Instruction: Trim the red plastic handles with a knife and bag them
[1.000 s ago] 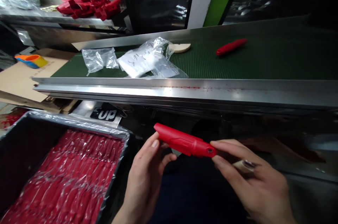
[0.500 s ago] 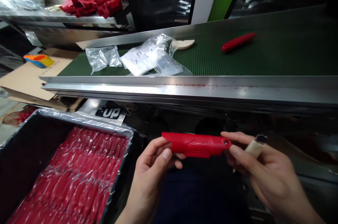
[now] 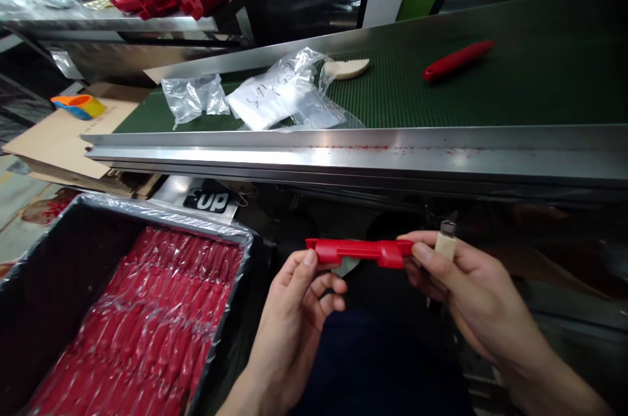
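Below the near edge of a green conveyor [image 3: 540, 89], the left hand [image 3: 297, 311] and right hand [image 3: 478, 288] pinch opposite ends of a red plastic part [image 3: 360, 248], apparently to leave its middle exposed, the right also holding a pale-handled tool [image 3: 445, 244].

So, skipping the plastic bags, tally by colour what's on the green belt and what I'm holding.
Red: 2 (held plastic part, elongated piece on the belt)
Beige: 2 (curved piece on the belt, held tool with beige handle)
Total: 4
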`<state>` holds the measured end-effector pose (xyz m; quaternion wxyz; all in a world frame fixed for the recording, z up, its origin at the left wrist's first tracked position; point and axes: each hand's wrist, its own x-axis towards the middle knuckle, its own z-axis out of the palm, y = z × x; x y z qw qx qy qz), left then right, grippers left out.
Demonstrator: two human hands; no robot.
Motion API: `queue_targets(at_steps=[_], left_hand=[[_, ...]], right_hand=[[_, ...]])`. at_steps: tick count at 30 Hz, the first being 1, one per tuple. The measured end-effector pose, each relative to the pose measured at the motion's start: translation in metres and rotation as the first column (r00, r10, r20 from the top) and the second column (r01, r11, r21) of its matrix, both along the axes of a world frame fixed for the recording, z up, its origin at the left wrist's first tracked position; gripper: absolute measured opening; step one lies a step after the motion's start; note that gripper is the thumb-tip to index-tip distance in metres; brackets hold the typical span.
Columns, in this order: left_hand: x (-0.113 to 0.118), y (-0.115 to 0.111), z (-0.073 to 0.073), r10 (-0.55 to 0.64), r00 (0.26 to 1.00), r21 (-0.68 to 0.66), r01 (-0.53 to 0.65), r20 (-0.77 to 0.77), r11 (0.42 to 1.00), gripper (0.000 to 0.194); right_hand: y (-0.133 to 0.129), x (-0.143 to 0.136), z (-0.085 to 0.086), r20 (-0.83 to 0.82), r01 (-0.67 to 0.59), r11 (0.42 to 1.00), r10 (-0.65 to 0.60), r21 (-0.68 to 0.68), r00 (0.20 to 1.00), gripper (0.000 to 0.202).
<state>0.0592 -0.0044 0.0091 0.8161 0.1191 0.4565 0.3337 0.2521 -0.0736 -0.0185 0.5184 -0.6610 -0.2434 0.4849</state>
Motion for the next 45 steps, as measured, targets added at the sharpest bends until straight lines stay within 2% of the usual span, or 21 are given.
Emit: queue_targets(at_steps=[4, 6, 8, 10, 12, 13, 14, 17, 19, 21, 23, 26, 28, 34, 38, 45], left_hand=[[-0.001, 0.004, -0.007, -0.008, 1.0, 0.007, 0.008, -0.026, 1.0, 0.015], [0.0, 0.007, -0.012, -0.012, 0.998, 0.029, 0.013, -0.061, 0.999, 0.015], [0.002, 0.01, -0.017, -0.021, 0.997, 0.07, 0.026, -0.073, 0.997, 0.017], [0.004, 0.012, -0.02, -0.034, 0.998, 0.093, 0.038, -0.046, 0.995, 0.017], [0.006, 0.012, -0.019, -0.054, 0.998, 0.071, 0.053, 0.016, 0.996, 0.017], [0.007, 0.012, -0.018, -0.063, 0.997, 0.054, 0.06, 0.047, 0.997, 0.016], [0.007, 0.011, -0.016, -0.074, 0.994, 0.04, 0.071, 0.078, 0.997, 0.016], [0.007, 0.007, -0.007, -0.121, 0.982, 0.046, 0.116, 0.146, 0.992, 0.015], [0.007, 0.003, -0.001, -0.158, 0.975, 0.079, 0.147, 0.159, 0.986, 0.015], [0.006, -0.002, 0.004, -0.186, 0.97, 0.126, 0.167, 0.156, 0.978, 0.015], [0.006, -0.005, 0.007, -0.207, 0.967, 0.157, 0.183, 0.151, 0.97, 0.015], [0.006, -0.009, 0.011, -0.232, 0.963, 0.186, 0.206, 0.133, 0.961, 0.015], [0.005, -0.01, 0.013, -0.253, 0.96, 0.2, 0.226, 0.12, 0.953, 0.016], [0.004, -0.013, 0.011, -0.279, 0.952, 0.194, 0.252, 0.129, 0.948, 0.019], [0.003, -0.014, 0.01, -0.288, 0.947, 0.211, 0.256, 0.141, 0.943, 0.021], [0.002, -0.015, 0.011, -0.302, 0.946, 0.208, 0.274, 0.117, 0.939, 0.021]], right_hand=[[0.001, 0.0, 0.0, 0.083, -0.073, 0.997, 0.072, 0.016, 0.994, 0.03], [0.001, -0.004, 0.006, 0.215, -0.116, 0.993, 0.105, 0.039, 0.971, 0.025], [0.0, -0.011, 0.015, 0.417, -0.178, 0.979, 0.121, 0.101, 0.901, 0.018], [-0.003, -0.019, 0.025, 0.586, -0.344, 0.921, 0.179, 0.182, 0.791, 0.018], [-0.006, -0.023, 0.034, 0.668, -0.53, 0.824, 0.282, 0.199, 0.689, 0.022], [-0.007, -0.023, 0.037, 0.687, -0.584, 0.789, 0.32, 0.188, 0.653, 0.024], [-0.007, -0.021, 0.039, 0.701, -0.597, 0.785, 0.333, 0.165, 0.631, 0.029], [0.001, -0.01, 0.042, 0.75, -0.518, 0.85, 0.284, 0.092, 0.598, 0.043], [0.008, -0.003, 0.044, 0.783, -0.507, 0.856, 0.247, 0.1, 0.571, 0.041], [0.014, 0.001, 0.047, 0.83, -0.55, 0.819, 0.188, 0.163, 0.526, 0.04], [0.016, 0.002, 0.051, 0.884, -0.605, 0.773, 0.133, 0.19, 0.447, 0.044], [0.014, 0.001, 0.055, 0.942, -0.687, 0.715, 0.124, 0.134, 0.313, 0.049], [0.013, 0.001, 0.056, 0.956, -0.712, 0.694, 0.128, 0.106, 0.266, 0.048], [0.015, 0.0, 0.057, 0.971, -0.732, 0.67, 0.073, 0.121, 0.228, 0.041], [0.015, -0.002, 0.059, 0.976, -0.724, 0.68, 0.058, 0.115, 0.21, 0.039], [0.017, -0.002, 0.059, 0.974, -0.736, 0.664, 0.05, 0.133, 0.221, 0.037]])
